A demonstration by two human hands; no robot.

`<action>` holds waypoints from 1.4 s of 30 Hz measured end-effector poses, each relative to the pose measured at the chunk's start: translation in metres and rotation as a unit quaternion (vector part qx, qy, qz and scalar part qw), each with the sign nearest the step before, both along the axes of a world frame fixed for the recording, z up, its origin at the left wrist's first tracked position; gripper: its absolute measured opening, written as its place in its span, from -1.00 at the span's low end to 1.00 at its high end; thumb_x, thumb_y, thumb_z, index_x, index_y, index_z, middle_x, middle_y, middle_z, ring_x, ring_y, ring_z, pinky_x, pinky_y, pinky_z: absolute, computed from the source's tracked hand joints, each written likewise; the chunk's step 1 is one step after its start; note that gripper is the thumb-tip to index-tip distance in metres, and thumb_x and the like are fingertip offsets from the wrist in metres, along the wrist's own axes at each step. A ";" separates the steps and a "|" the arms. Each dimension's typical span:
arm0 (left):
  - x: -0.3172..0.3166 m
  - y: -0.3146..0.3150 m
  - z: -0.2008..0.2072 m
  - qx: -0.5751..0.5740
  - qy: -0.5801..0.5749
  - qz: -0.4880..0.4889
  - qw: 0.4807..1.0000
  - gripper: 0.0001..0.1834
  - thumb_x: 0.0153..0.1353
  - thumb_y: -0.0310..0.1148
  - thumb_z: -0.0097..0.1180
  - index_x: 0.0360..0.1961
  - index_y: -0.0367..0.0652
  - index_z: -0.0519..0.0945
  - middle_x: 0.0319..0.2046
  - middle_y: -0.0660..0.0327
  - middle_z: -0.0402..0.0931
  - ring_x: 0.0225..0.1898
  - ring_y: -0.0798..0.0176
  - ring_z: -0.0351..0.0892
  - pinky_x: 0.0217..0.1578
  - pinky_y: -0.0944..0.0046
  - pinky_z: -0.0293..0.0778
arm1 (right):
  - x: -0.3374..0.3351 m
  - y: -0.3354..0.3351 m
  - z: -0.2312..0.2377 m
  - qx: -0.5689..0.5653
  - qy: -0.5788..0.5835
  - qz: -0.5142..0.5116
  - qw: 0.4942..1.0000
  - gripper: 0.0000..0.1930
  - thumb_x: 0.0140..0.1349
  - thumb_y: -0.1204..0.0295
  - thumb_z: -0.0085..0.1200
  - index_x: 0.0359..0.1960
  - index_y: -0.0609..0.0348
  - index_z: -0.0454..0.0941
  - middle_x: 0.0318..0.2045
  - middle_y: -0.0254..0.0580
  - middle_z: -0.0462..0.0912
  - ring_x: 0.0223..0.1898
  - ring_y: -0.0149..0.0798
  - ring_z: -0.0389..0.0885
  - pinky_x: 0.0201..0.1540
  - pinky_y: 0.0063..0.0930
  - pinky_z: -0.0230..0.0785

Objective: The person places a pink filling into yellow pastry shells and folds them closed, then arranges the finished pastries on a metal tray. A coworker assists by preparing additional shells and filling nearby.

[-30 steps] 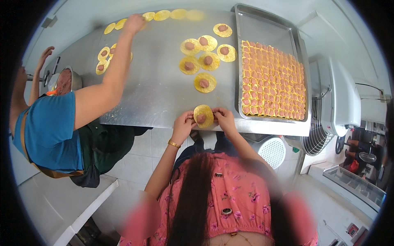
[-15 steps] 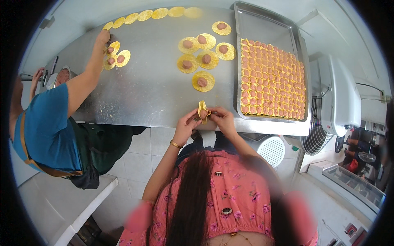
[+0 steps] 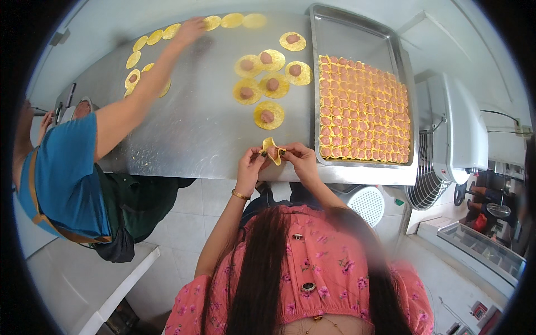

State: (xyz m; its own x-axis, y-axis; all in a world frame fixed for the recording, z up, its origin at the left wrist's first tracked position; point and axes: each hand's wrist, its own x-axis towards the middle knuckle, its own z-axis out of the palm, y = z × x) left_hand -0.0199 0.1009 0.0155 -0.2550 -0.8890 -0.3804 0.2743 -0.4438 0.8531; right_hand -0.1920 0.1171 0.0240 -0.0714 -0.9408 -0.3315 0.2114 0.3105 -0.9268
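A half-folded dumpling (image 3: 272,151), its yellow wrapper gathered up around pink meat filling, is held above the table's near edge. My left hand (image 3: 249,167) pinches one side of the wrapper, and my right hand (image 3: 301,162) pinches the other. Just beyond lies a flat yellow wrapper (image 3: 278,118) with a ball of meat on it. Several more topped wrappers (image 3: 283,89) are spread past that one, some overlapping. To the right, a metal tray (image 3: 357,30) holds tight rows of open-topped dumplings (image 3: 363,111).
A co-worker's arm (image 3: 139,106) reaches from the left over a row of bare wrappers (image 3: 231,21) along the far edge. Meat-topped wrappers (image 3: 133,78) and a bowl of meat (image 3: 84,107) are nearby. A white machine (image 3: 455,128) stands right of the tray; a white stool (image 3: 365,205) sits below.
My hands keep hold of the dumpling, turning it slightly. The co-worker's hand has moved rightward along the far row of wrappers. The view has shifted a little.
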 end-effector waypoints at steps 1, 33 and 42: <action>-0.001 0.000 0.001 0.001 0.019 -0.002 1.000 -0.83 0.33 -0.45 -0.08 -0.09 -0.26 0.40 -0.15 0.22 0.44 -0.13 0.37 0.50 -0.02 0.30 0.50 | 0.000 -0.001 0.004 -0.002 0.004 0.014 1.000 -0.82 0.16 0.62 0.07 -0.19 0.32 0.57 -0.06 -0.20 0.54 -0.17 -0.44 0.56 -0.14 -0.58 0.43; -0.006 -0.010 0.005 -0.221 -0.261 -0.118 0.932 -0.84 -0.07 -0.70 0.19 -0.44 -0.32 0.49 -0.22 0.17 0.54 -0.23 0.30 0.62 -0.24 0.34 0.60 | -0.015 -0.005 0.002 -0.133 0.373 0.147 0.907 -0.65 -0.17 0.62 0.12 -0.23 0.18 0.56 -0.34 -0.12 0.51 -0.26 -0.05 0.53 -0.21 -0.30 0.40; -0.014 -0.006 0.009 -0.174 -0.253 -0.143 0.941 -0.72 -0.07 -0.63 0.27 -0.30 -0.25 0.49 -0.30 0.17 0.60 -0.28 0.25 0.65 -0.25 0.32 0.59 | -0.017 0.004 0.009 -0.104 0.366 0.150 0.912 -0.71 -0.11 0.66 0.04 -0.27 0.21 0.56 -0.32 -0.05 0.53 -0.21 0.04 0.51 -0.18 -0.20 0.38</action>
